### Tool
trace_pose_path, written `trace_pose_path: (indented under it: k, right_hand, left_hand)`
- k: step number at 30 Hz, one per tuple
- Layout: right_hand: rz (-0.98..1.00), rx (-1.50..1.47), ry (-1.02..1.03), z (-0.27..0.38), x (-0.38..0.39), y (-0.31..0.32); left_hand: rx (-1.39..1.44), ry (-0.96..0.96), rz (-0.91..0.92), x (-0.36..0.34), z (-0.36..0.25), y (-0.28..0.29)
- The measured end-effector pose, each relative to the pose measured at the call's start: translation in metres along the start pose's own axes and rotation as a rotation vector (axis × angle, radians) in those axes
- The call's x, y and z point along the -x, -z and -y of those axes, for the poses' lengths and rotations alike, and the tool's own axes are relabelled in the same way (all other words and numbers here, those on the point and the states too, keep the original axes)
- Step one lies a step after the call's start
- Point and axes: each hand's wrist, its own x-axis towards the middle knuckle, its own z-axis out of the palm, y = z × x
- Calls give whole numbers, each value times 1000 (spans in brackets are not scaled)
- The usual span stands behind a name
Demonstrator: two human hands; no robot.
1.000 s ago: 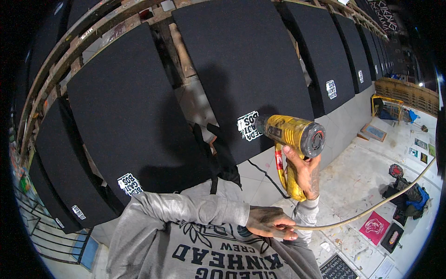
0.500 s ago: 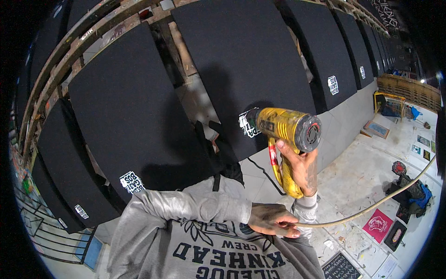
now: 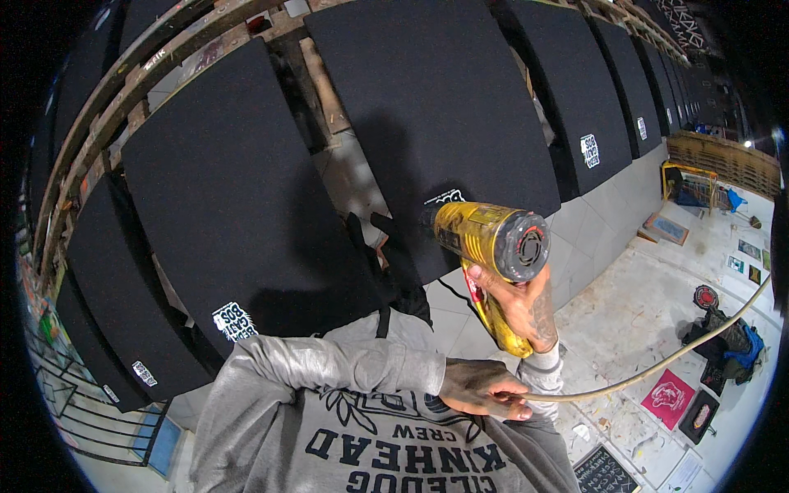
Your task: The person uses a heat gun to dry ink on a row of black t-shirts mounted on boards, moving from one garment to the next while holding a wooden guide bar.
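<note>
My right hand is wrapped round the handle of a worn yellow heat gun, its dark round vent end toward me. The nozzle points away over a black cloth panel and hides most of a small white print near the panel's close edge. Whether the nozzle touches the cloth I cannot tell. Across my body, my left hand pinches a pale cable that runs off to the right. A second black panel lies to the left, with its own white print.
More black panels with white prints, such as one panel, stretch along both sides. A wooden rack frame runs behind them. Right of me, a stained whitish surface bears a pink printed cloth and dark bundled items.
The heat gun and my right hand have shifted left and slightly toward me, uncovering the print's top and covering its lower part. My left hand stays in place on the cable.
</note>
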Motion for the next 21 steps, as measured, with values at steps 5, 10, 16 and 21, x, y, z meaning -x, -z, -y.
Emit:
trace_pose_path:
  k: [5, 10, 16, 21]
  right_hand:
    - [-134, -35, 49, -2, 5, -8]
    - [-43, -34, -59, -15, 12, 3]
    - [-87, -116, -88, -12, 16, 8]
    - [-192, 56, 160, -17, 18, 1]
  left_hand:
    - [29, -7, -6, 0, 0, 1]
    - [17, 10, 22, -2, 4, -1]
    - [18, 7, 16, -3, 8, -6]
    - [24, 9, 26, -6, 8, -5]
